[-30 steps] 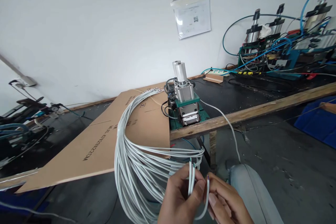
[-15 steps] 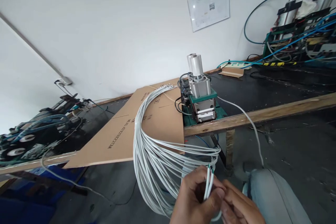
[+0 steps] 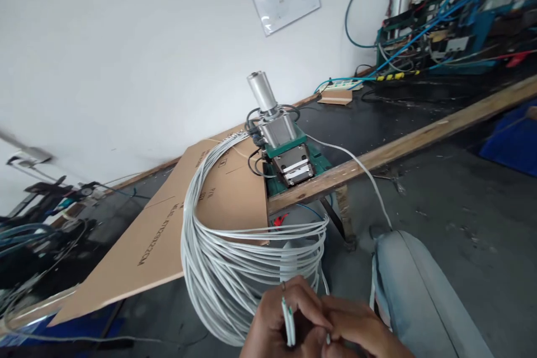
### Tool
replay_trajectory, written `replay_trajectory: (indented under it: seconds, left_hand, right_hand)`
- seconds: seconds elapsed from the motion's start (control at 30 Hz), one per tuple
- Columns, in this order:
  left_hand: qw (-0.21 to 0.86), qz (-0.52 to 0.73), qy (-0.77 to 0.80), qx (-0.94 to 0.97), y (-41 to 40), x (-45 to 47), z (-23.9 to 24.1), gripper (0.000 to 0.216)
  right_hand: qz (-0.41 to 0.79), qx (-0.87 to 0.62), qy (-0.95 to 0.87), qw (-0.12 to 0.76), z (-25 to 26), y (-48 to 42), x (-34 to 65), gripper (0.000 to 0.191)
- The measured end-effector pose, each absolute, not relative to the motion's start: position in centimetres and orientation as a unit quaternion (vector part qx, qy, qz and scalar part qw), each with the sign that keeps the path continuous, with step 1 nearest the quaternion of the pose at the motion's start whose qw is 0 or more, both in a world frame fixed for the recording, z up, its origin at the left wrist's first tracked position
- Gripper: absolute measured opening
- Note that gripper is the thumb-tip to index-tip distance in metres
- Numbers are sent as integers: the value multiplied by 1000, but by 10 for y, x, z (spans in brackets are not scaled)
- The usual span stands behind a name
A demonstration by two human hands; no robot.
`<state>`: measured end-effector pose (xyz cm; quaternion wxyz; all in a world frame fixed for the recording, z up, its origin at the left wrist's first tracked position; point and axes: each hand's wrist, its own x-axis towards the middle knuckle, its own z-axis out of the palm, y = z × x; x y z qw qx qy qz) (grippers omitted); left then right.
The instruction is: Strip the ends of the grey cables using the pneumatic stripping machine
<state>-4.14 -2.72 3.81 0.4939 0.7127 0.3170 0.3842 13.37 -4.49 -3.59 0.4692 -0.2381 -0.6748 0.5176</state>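
Low in the view, my left hand (image 3: 274, 316) is closed around white cable ends (image 3: 288, 323), their green-tinted tips pointing up. My right hand (image 3: 361, 327) meets it, fingertips pinched together against the left fingers. A small pale tip shows between the two hands; it looks like part of the same cable, though the fingers hide most of it. Behind my hands hangs a large bundle of white cables (image 3: 213, 268), looped over the table edge. Its far end lies on a flat cardboard sheet (image 3: 159, 229).
A small pneumatic press (image 3: 279, 134) on a green base stands at the table edge (image 3: 310, 193). More machines with blue hoses (image 3: 436, 22) are at the back right, other equipment (image 3: 37, 229) at the left. My clothed leg (image 3: 411, 285) is at lower right.
The view has turned to the right, so the table and press sit further left. My hands have drawn closer together, and the cable ends now protrude less from my left hand.
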Motion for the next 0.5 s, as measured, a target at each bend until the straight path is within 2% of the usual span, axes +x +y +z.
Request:
replay_trajectory:
  seconds: [0.2, 0.37, 0.5]
  left_hand:
    - [439, 386, 257, 770, -17, -49, 19, 18]
    - [411, 423, 321, 741, -22, -34, 20, 18]
    - [469, 374, 372, 709, -24, -32, 30, 16]
  right_hand:
    - [477, -244, -715, 449, -28, -40, 127, 18]
    - [465, -315, -697, 447, -11, -49, 137, 22]
    - [425, -358, -711, 432, -8, -52, 143, 21]
